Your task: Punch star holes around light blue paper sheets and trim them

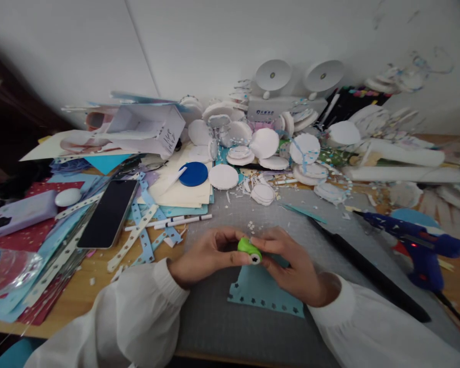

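Note:
Between my two hands is a small green craft punch, its white face showing a dark star-shaped hole. The fingers and thumb of my left hand close on its left side. My right hand pinches it from the right. Below the punch, a light blue sheet of paper lies on the grey cutting mat, with a row of punched shapes along its near edge. Part of the sheet is covered by my right hand, and whether that hand also touches the paper I cannot tell.
A blue glue gun with a red light and a long black-handled knife lie at right. At left are a phone and punched paper strips. White discs pile up along the wall, near a blue disc.

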Motion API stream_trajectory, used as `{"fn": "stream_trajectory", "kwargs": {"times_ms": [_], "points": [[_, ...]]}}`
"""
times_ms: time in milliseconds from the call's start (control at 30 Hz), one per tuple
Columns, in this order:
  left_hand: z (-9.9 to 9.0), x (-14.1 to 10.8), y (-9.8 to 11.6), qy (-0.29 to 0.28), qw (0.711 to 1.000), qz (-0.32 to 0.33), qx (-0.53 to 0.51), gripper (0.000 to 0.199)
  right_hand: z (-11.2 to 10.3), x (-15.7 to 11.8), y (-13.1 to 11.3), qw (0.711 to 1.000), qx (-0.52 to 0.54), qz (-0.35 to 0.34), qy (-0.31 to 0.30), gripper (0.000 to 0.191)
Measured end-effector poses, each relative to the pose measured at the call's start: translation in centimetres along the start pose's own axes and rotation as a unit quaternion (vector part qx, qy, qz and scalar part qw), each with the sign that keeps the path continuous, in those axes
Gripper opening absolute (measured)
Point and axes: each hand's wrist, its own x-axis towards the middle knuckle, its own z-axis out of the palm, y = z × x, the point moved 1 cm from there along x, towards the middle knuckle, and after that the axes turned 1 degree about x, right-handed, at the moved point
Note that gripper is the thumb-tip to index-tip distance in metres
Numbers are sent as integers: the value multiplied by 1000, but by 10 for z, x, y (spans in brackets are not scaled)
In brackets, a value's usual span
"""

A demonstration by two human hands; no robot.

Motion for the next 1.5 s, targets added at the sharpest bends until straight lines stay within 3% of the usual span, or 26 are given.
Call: {"fn": "stream_trajectory", "kwargs": {"times_ms": [167,267,333,433,533,600,767,933,1067,1333,1500], "points": [[1,0,1,-20,999,9,24,33,1,-2,0,1000,3,-6,-5,21],[2,1,1,1,991,67,116,32,3,-4,4,1000,-24,11,-7,22],[1,0,2,47,966,132,218,29,3,-4,6,998,-55,19,-14,23],[-1,-3,2,115,904,207,356,30,2,-4,8,994,-98,21,-29,23],[-1,-5,1,120,872,211,424,36,0,-2,7,991,-124,17,-37,21],[-1,-5,0,116,879,184,423,37,0,-1,6,991,-130,11,-40,20],[-3,-3,-1,114,930,123,327,35,-2,0,2,995,-77,44,-52,25],[-7,-3,-1,116,957,107,245,36,-6,-3,3,993,-17,118,4,29],[-5,-2,-2,83,973,100,190,34,-8,-5,3,993,-17,118,27,28],[-2,0,-8,55,989,65,122,38,-9,-5,-1,995,-56,75,28,25],[-2,-2,-4,69,969,66,229,37,-9,-3,-2,995,-68,65,12,24]]}}
